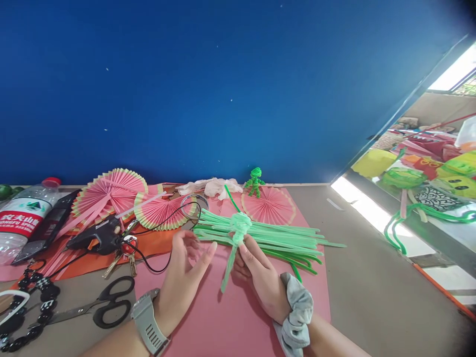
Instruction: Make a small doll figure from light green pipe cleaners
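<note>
My right hand (256,272), with a grey scrunchie (297,312) at its wrist, pinches a light green pipe cleaner figure (240,225). The figure has a wound, rounded top, and one fuzzy strand hangs from it toward me. Just left of it my left hand (189,272) is held with thumb and fingers apart and nothing between them; a grey watch (149,317) is on that wrist. Behind the figure lies a bundle of light and darker green pipe cleaners (282,238) on pink paper (223,317). A finished-looking green pipe cleaner figure (255,182) stands by the blue wall.
Pink paper fans (163,210) lie at the back. To the left are a black glue gun (100,235) with its cord, keys (130,255), black-handled scissors (111,302), a beaded strap (48,302) and a plastic bottle (24,218). A blue partition (223,99) rises behind.
</note>
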Demonstrator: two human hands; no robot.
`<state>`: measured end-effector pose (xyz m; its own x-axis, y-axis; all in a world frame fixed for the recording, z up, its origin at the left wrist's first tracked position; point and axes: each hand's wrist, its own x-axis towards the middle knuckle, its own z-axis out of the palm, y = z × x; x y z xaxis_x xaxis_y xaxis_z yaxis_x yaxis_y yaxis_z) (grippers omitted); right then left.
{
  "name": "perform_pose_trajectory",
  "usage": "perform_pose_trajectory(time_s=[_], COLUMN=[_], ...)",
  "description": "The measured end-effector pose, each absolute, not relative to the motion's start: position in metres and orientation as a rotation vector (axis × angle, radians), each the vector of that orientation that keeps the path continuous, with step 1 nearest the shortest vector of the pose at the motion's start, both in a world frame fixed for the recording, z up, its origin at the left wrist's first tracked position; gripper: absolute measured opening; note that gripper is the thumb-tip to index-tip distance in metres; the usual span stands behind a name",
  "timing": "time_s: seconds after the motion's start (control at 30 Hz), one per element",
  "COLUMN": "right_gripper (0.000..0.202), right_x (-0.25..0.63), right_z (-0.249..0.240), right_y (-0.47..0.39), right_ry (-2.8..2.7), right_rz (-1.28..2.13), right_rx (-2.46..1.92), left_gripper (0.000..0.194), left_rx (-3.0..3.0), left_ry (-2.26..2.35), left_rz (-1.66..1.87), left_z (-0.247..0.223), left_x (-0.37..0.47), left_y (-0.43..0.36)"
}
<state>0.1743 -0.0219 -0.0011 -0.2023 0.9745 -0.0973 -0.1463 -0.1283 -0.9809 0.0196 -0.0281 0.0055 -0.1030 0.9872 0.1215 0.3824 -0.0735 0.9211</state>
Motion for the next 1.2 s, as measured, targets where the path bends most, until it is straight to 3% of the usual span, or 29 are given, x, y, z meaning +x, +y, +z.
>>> perform_pose_trajectory(time_s=[0.07, 0.17, 0.37, 0.5, 0.67, 0.83, 1.03, 1.2], right_gripper=[0.019, 0.016, 0.030, 0.026, 0.033, 0.031, 0.029, 0.026], right_x=[0.172, 0.168, 0.162, 0.163, 0.165, 0.167, 0.171, 0.174], right_z=[0.000, -0.001, -0.012, -0.010, -0.003, -0.007, -0.008, -0.010], right_y=[-0.024, -0.027, -0.031, -0.031, -0.030, -0.029, -0.028, -0.030], right_ry=[-1.200, -1.316, -1.426, -1.478, -1.436, -1.414, -1.461, -1.513], right_rz=[1.533, 1.564, 1.620, 1.547, 1.399, 1.270, 1.129, 1.086], right_rx=[-0.979, -0.908, -0.908, -1.027, -1.107, -1.211, -1.239, -1.199], left_gripper=[0.015, 0.024, 0.021, 0.025, 0.012, 0.015, 0.014, 0.012], left_rx=[1.513, 1.535, 1.370, 1.351, 1.328, 1.521, 1.829, 1.706], left_ry=[1.280, 1.070, 1.100, 1.085, 1.105, 1.232, 1.223, 1.207], left_rz=[1.021, 0.875, 0.962, 0.926, 1.039, 1.086, 1.001, 1.099], left_z=[0.007, 0.008, 0.007, 0.007, 0.004, 0.005, 0.007, 0.008], left_x=[0.021, 0.022, 0.021, 0.022, 0.019, 0.018, 0.019, 0.018], left_y=[-0.028, -0.030, -0.025, -0.024, -0.026, -0.027, -0.033, -0.034])
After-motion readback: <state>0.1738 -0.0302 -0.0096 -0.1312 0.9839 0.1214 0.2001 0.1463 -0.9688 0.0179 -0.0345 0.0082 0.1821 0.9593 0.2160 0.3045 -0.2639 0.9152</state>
